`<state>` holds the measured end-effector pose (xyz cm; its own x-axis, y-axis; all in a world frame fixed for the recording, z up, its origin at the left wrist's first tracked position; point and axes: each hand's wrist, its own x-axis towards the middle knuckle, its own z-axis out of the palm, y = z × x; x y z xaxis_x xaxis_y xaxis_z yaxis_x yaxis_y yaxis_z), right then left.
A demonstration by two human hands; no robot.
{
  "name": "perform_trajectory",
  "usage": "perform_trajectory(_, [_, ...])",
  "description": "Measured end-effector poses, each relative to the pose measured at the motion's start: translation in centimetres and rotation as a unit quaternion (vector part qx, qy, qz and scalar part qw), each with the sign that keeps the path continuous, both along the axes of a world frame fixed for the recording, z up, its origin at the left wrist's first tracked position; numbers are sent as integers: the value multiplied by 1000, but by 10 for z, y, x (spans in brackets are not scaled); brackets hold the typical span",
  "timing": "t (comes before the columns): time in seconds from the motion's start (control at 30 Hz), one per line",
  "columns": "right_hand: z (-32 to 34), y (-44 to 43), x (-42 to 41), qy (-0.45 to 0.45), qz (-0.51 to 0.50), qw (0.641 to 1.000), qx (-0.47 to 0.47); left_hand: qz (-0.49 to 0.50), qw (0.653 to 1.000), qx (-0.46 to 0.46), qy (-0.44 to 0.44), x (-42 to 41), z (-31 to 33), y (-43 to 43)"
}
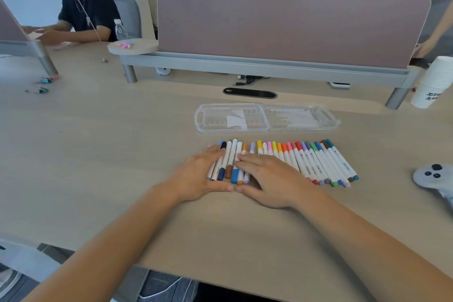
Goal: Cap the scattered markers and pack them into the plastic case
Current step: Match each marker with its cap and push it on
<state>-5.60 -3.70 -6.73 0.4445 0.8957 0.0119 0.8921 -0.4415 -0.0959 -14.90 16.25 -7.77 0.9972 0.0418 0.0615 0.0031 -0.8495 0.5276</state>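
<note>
Capped markers (316,162) lie in a row on the wooden desk (122,154), just before the open clear plastic case (267,117). The left hand (198,176) and right hand (272,179) press flat, fingers straight, on the row's left end.

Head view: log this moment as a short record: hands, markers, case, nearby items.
markers: white-barrelled markers with coloured caps, side by side on the pale wooden desk
left hand: flat, fingers straight, on the row's left end
right hand: flat on markers beside it
case: clear plastic case, open flat behind the row, no markers inside
nearby: stack of white paper cups, grey game controller, both right
</note>
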Motion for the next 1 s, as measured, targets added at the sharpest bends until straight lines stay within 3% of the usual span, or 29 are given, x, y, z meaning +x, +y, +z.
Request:
perform_trajectory(0.37, [0,-13,1,-4,-2,1000,9,11,1000,-22,-9,0,-15,6])
perform_trajectory(0.53, [12,-13,1,27,-61,998,16,-1,999,-30,-26,-11,-11,26])
perform_trajectory(0.77, [10,48,-21,-76,-114,990,20,-38,994,-67,-75,-9,-16,39])
perform_trajectory(1.0, [1,63,-39,-84,-138,987,19,-20,994,-43,-98,-10,-23,45])
